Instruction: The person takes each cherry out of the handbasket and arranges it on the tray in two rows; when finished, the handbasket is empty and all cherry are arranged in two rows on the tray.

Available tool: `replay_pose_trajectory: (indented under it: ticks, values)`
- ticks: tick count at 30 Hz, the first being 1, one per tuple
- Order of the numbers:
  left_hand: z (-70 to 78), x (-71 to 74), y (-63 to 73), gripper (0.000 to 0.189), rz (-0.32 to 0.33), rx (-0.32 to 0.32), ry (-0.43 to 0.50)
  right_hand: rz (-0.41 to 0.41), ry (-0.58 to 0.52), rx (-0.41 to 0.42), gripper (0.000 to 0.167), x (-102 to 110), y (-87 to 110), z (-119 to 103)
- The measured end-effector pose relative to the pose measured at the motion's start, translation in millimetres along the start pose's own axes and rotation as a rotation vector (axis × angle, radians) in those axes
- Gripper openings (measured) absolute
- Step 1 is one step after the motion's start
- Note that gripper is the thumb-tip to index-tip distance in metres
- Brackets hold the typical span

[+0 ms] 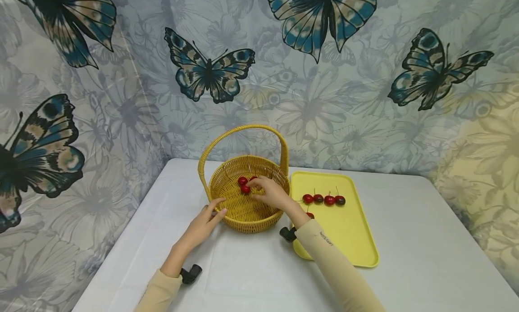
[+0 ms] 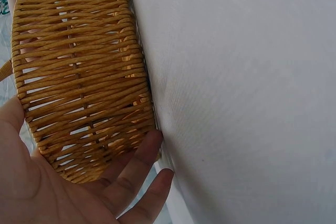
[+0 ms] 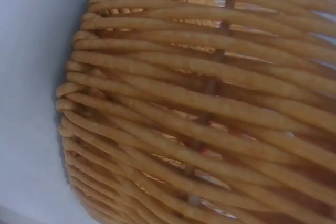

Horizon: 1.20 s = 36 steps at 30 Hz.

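Note:
A yellow woven basket [image 1: 230,222] with a tall arched handle stands on the table, with several red cherries [image 1: 242,181] inside. My left hand [image 1: 206,222] grips its near left side; in the left wrist view the thumb lies at the rim and the fingers reach round the woven wall. My right hand [image 1: 267,192] reaches inside over the cherries, thumb and fingertips apart, beside one cherry [image 1: 245,189] and partly covering another. In the right wrist view only the basket's wall [image 3: 210,103] shows, with the hand out of sight.
Right of the basket lies a yellow tray [image 1: 344,240]. A row of stemmed cherries [image 1: 329,200] sits on it, with another cherry [image 1: 310,215] partly behind my right wrist. A white cloth covers the table [image 1: 413,240]. Butterfly-patterned fabric [image 1: 324,100] hangs behind.

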<state>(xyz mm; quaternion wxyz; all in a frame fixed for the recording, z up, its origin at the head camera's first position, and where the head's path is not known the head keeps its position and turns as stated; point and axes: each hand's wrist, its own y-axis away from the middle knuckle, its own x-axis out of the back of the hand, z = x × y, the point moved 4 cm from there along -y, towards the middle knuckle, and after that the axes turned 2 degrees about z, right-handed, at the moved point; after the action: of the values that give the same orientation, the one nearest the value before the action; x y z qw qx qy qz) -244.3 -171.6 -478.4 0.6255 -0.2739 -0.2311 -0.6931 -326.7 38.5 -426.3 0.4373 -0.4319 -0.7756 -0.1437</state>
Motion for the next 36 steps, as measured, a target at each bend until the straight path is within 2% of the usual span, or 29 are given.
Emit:
replay_pose_trajectory:
  ticks: [16,24,29,36]
  values:
    - [-0.8,2.4,2.9,0.053,0.002,0.015,-0.002,-0.080,0.038,0.016,0.033,-21.3,-22.9,4.4]
    - [-0.6,-1.1,3.4,0.049,0.008,0.022,0.001,-0.129,0.113,-0.041,0.034,-28.3,-26.3,5.7]
    - [-0.3,-2.7,2.9,0.052,0.005,0.018,0.002,-0.130,0.133,-0.059,0.034,-28.1,-25.9,7.8]
    - [1.5,-3.8,1.6,0.047,0.005,0.016,0.000,-0.110,0.159,-0.032,0.034,-26.8,-26.1,11.9]
